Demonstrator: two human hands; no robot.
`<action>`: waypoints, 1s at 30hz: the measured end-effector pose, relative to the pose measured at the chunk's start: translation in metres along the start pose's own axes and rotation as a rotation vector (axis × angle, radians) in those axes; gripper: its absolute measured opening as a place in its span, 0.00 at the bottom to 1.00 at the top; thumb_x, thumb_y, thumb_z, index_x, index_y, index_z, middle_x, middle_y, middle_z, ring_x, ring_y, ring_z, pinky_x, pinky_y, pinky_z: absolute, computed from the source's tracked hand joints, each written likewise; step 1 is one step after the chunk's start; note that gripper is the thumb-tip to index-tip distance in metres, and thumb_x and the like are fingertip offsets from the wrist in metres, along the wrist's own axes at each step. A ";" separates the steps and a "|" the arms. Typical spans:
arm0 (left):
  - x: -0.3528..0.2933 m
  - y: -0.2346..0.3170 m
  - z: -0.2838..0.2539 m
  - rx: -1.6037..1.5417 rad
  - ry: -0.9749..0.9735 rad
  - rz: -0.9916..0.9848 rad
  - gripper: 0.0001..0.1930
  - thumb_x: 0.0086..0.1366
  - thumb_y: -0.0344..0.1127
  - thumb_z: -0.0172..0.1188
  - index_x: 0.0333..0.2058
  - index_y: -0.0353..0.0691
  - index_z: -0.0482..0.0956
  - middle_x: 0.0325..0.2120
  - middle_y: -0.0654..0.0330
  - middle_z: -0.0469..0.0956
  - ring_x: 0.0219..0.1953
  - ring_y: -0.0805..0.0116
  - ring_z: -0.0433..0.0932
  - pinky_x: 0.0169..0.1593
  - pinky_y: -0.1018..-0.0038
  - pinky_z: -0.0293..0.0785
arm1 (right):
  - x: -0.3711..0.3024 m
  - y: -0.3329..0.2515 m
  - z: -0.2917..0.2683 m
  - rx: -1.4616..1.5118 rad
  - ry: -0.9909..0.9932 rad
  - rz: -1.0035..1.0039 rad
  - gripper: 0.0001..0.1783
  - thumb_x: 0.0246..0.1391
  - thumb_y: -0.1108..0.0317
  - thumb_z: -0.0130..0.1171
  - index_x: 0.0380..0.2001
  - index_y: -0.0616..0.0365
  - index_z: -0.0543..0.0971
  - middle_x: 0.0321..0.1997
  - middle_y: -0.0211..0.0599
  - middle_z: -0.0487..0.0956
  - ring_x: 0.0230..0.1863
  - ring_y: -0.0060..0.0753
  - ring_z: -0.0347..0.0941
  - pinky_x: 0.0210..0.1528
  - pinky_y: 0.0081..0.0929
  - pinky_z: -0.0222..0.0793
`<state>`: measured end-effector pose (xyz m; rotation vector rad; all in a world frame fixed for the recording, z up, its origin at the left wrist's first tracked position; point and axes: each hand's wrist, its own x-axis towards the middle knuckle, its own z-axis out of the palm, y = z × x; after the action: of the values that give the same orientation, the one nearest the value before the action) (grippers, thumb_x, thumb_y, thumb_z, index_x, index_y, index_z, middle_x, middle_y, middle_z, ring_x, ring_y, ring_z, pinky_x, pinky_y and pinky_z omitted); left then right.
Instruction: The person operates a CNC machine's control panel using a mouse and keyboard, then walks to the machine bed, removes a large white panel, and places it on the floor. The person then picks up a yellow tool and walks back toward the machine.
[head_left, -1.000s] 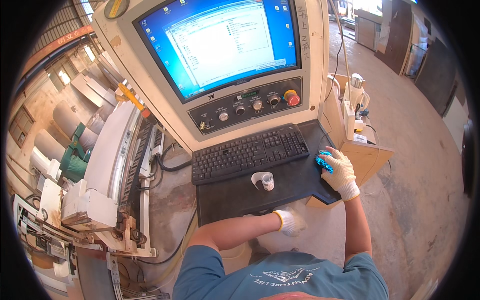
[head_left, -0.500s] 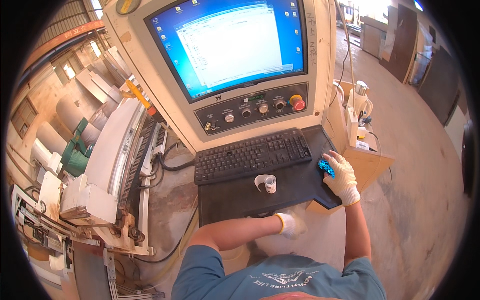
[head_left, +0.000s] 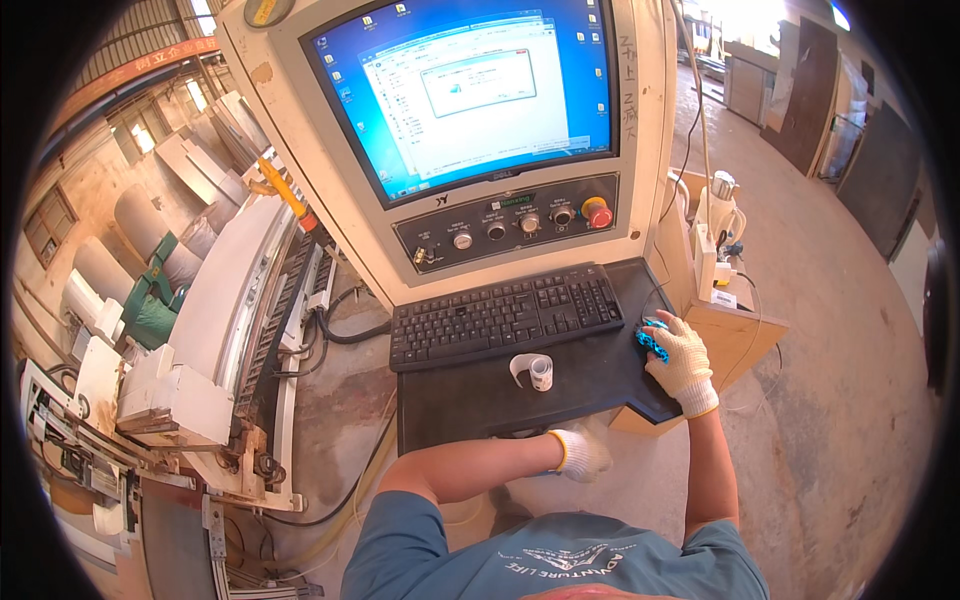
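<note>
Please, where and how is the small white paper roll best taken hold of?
I would pinch the white paper roll by its coiled body, coming from the near right: it seems to stand on end, and its loose tail curls out leftward, so gripping there could bend it. The right hand is on the computer mouse, so the left hand suits.

Black shelf [head_left: 450, 405] — keyboard [head_left: 505, 318], white roll [head_left: 541, 374], blue-patterned mouse [head_left: 651, 341] on top

A small pale rectangular dialog box [head_left: 478, 82] now overlies the large white window [head_left: 490, 130] on the blue monitor screen [head_left: 588, 120]. The cream metal console [head_left: 650, 200] and right hand in its cream knitted glove [head_left: 682, 363] sit slightly lower in view.
</note>
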<state>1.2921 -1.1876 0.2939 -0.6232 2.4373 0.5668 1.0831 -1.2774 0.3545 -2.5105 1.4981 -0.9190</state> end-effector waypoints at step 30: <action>-0.010 0.006 -0.008 -0.012 0.027 -0.003 0.18 0.66 0.47 0.59 0.49 0.48 0.85 0.37 0.53 0.87 0.39 0.49 0.88 0.42 0.50 0.82 | -0.001 0.005 0.006 -0.057 0.015 0.000 0.25 0.50 0.63 0.72 0.55 0.46 0.86 0.69 0.42 0.76 0.64 0.52 0.75 0.64 0.49 0.71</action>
<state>1.2927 -1.1839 0.3079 -0.6431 2.4600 0.5755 1.0822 -1.2808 0.3474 -2.5486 1.5504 -0.9098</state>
